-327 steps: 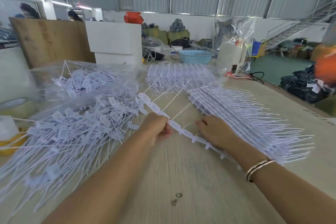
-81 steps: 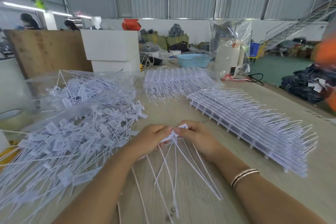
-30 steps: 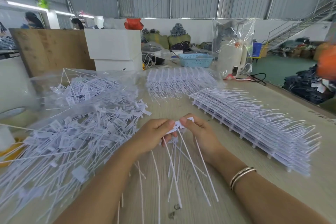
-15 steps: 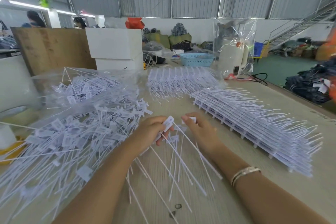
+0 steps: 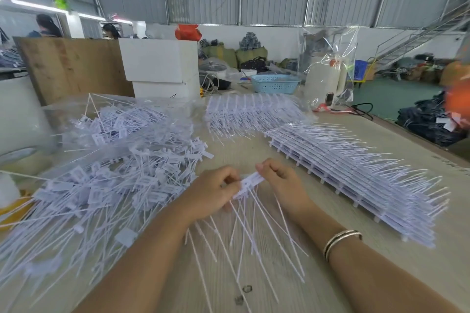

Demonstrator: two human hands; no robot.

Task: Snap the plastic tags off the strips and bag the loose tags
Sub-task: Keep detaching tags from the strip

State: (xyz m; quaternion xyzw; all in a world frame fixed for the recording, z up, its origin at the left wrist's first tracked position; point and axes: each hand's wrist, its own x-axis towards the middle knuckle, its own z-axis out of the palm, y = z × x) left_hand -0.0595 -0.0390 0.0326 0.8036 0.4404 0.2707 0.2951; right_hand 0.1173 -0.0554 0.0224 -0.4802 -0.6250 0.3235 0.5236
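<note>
Counter (image 5: 254, 152), pale wood: left hand (image 5: 212, 192) and right hand (image 5: 281, 180) at near centre, each grip pinched on one white bundle of tags (image 5: 250, 181), whose thin tails fan toward the near edge. Loose tags (image 5: 109, 185) heaped at left, partly over a clear bag (image 5: 76, 114). Stacked uncut strips (image 5: 356, 183) at right, a second stack (image 5: 254, 113) farther back.

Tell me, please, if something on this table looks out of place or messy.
Nothing looks damaged. The heap of loose white plastic tags sprawls unevenly over the pale wooden table, some reaching its near-left edge, while the stack of white uncut strips lies tidy. Both hands pinch a small bunch of white tags.
</note>
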